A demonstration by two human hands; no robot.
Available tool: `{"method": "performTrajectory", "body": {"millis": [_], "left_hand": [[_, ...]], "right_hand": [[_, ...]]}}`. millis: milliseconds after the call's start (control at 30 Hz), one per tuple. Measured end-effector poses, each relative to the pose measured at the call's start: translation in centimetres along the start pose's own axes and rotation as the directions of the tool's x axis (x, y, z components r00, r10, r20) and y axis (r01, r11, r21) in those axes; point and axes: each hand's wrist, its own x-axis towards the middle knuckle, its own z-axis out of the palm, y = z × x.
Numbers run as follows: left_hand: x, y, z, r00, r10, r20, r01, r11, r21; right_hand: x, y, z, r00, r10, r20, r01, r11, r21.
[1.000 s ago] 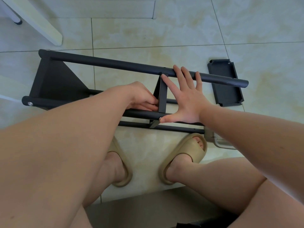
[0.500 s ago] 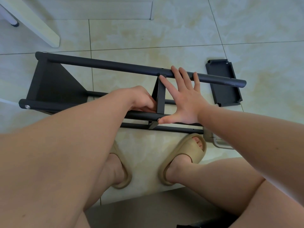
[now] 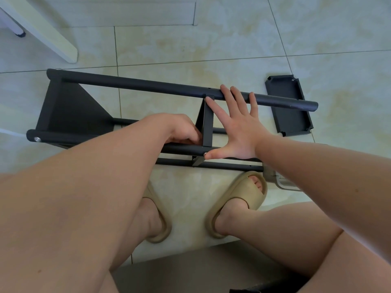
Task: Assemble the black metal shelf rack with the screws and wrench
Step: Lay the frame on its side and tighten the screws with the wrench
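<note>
The black metal shelf rack (image 3: 135, 84) lies on its side on the tiled floor, its long tubes running left to right. One black shelf panel (image 3: 69, 111) is fixed at the left end, and a second panel (image 3: 207, 123) stands between the tubes in the middle. My right hand (image 3: 234, 125) is spread flat against this middle panel, fingers reaching the far tube and thumb tip by a silver screw (image 3: 204, 154) on the near tube. My left hand (image 3: 182, 130) has curled fingers at the panel's left side; what it holds is hidden.
A loose black shelf panel (image 3: 288, 106) lies on the floor at the right end of the rack. A white furniture leg (image 3: 48, 30) stands at the far left. My two feet in beige slippers (image 3: 239, 199) sit just in front of the rack. A clear plastic item (image 3: 283, 182) lies near the right foot.
Both hands keep their places on the middle panel; only the camera view shifts slightly.
</note>
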Motion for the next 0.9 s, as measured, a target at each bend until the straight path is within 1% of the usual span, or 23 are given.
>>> {"method": "performTrajectory", "body": {"millis": [100, 233, 400, 600, 667, 900], "left_hand": [[-0.04, 0.04, 0.05, 1.0, -0.018, -0.007, 0.019, 1.0, 0.008], [0.03, -0.03, -0.16, 0.999, -0.05, 0.003, 0.05, 0.998, -0.036], [-0.32, 0.15, -0.64, 0.982, -0.021, 0.187, 0.051, 0.986, -0.157], [-0.13, 0.23, -0.61, 0.964, -0.031, 0.263, 0.088, 0.974, -0.208], [0.05, 0.2, -0.7, 0.961, -0.024, 0.276, 0.093, 0.967, -0.238], [0.44, 0.31, -0.51, 0.96, -0.054, 0.273, 0.11, 0.975, -0.193]], "right_hand": [[0.01, -0.01, -0.04, 1.0, 0.004, 0.006, -0.004, 1.0, -0.006], [0.01, -0.04, -0.02, 1.0, 0.006, 0.01, -0.006, 1.0, -0.004], [0.01, -0.02, -0.03, 1.0, 0.007, 0.006, -0.007, 1.0, -0.012], [0.02, -0.03, 0.02, 1.0, 0.003, 0.004, -0.003, 1.0, -0.015], [0.04, -0.01, 0.0, 1.0, 0.002, 0.004, -0.002, 1.0, -0.01], [0.04, -0.02, -0.02, 1.0, 0.003, 0.003, -0.003, 1.0, -0.011]]}}
